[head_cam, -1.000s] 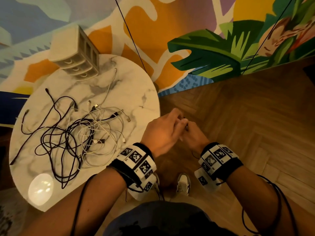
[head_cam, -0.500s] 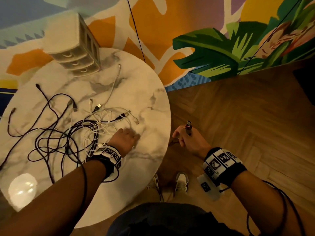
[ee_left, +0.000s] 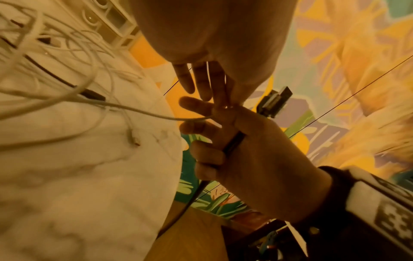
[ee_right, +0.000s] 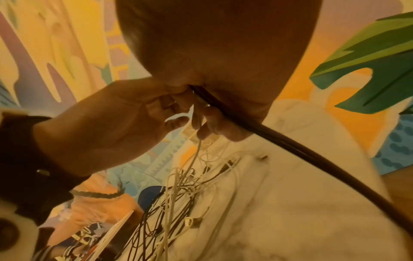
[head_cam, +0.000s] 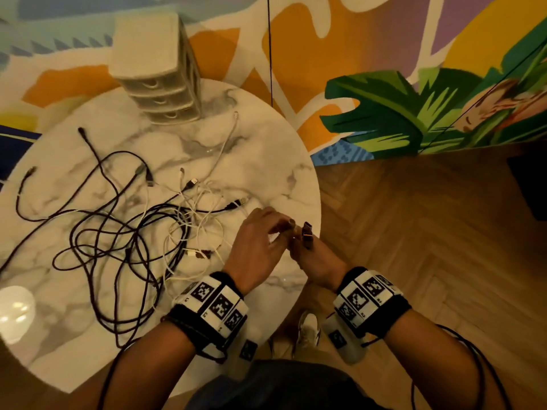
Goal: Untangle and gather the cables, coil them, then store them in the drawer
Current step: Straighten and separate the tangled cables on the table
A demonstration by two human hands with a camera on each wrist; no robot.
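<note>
- Right hand (head_cam: 318, 261) is gripping a black cable (ee_left: 232, 143): fingers are curling round the cord, and its plug end (head_cam: 307, 232) is sticking up above the fist. Rest of that cable is hanging off the near-right table edge toward the floor.
- Left hand (head_cam: 257, 247) is pinching the end of a white cable (ee_left: 138, 110) between thumb and fingertips, just left of the right hand; remaining fingers are lying fairly straight. The two hands are touching or nearly so.
- White cable is running left from the pinch into the tangle (head_cam: 142, 232) of black and white cables, which is lying across the middle and left of the marble table (head_cam: 266, 161).
- Drawer unit (head_cam: 159, 72) is standing at the far edge of the table, all three drawers shut.
- Handling, est.: cables are light, limp and thin; no stiffness, so they will be sagging and snagging on neighbours when pulled. White ones look thinner and more kink-prone than black.
- Grip pt., est.: take hold at the plug or just behind it, then feed the cord through the fingers; avoid yanking mid-length, as that will be tightening knots.
- Progress, est.: early stage; most cables are not yet separated, and no coiled cable is showing.
</note>
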